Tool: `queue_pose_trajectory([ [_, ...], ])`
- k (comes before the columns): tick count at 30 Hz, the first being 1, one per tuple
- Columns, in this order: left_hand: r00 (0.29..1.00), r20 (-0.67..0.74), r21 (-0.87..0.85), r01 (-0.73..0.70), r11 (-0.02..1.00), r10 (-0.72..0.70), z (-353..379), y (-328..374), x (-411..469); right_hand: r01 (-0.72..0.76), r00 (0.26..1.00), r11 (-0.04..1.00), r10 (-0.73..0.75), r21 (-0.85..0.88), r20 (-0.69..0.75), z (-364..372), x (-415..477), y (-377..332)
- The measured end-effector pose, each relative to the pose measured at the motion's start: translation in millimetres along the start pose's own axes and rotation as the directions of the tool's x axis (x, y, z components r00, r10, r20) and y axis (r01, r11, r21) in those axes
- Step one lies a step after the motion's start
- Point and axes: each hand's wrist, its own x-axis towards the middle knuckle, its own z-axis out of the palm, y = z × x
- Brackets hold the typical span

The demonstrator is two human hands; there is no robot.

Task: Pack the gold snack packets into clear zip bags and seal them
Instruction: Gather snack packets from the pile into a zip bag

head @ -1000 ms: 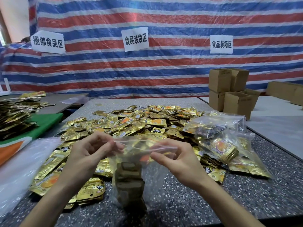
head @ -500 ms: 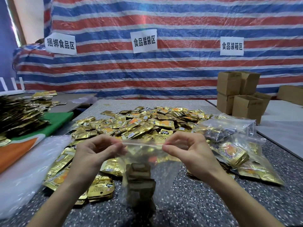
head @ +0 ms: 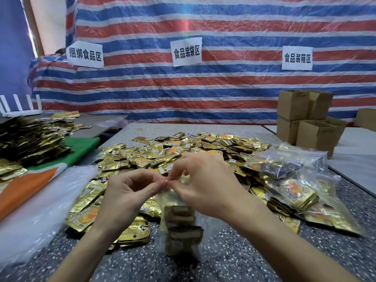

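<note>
Two pinch grips: left hand (head: 130,193) and right hand (head: 206,180) held the limp, slippery zip bag (head: 180,233) by its seal strip, likely light.

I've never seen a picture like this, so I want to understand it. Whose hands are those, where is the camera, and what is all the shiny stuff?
There is no machine here, just a person working. The camera sits on their head and looks down, so you see their own arms. The left hand and the right hand pinch the top edge of a clear bag with a stack of snack packets inside. Behind it, loose gold packets lie heaped on the speckled table. To the right lie filled bags, and further back stand cardboard boxes. A striped sheet with paper signs hangs behind.
</note>
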Motion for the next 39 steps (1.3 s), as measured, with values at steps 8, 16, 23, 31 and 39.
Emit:
queue_pose_trajectory([
  [8,0.998,0.062,0.004,0.017,1.000,-0.017,-8,5,-3,-0.013,0.996,0.999,0.010,0.035,0.092,-1,4,1],
  [16,0.994,0.110,-0.002,0.023,1.000,-0.022,-7,9,-5,-0.032,0.986,0.996,0.017,0.088,0.168,-7,5,5],
  [23,0.995,0.092,-0.006,0.028,1.000,-0.028,-5,7,-6,0.031,0.982,0.999,-0.029,-0.008,0.185,-7,3,6],
  [31,0.997,0.073,0.066,-0.003,0.998,-0.002,4,8,-8,0.060,0.984,0.998,-0.055,-0.024,0.171,-4,1,7],
  [39,0.995,0.098,0.041,0.020,0.999,-0.024,0,8,-8,0.028,0.986,0.997,-0.039,0.070,0.163,-8,0,14],
])
